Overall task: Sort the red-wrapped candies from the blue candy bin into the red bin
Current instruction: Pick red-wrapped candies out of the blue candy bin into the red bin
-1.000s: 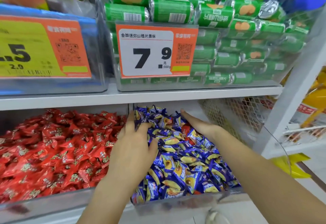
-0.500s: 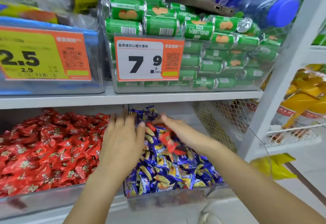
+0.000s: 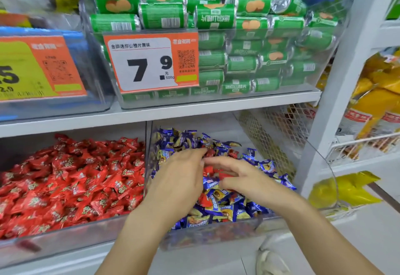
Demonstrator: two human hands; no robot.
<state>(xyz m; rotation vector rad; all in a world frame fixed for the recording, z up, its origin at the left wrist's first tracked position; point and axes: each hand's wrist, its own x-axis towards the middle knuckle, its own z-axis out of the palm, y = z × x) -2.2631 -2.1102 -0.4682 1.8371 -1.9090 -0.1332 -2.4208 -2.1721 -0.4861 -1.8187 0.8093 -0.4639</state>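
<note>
On the white shelf [image 3: 194, 110], bins apparently clear plastic.

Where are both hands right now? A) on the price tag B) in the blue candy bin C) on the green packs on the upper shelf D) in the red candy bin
B: the left hand and right hand both rest on the blue candy bin, with red candies between them.

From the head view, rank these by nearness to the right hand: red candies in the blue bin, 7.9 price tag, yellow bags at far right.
From the right hand:
1. Red candies, at its fingertips.
2. Price tag, shelf above, left.
3. Yellow bags, next rack, right.
</note>
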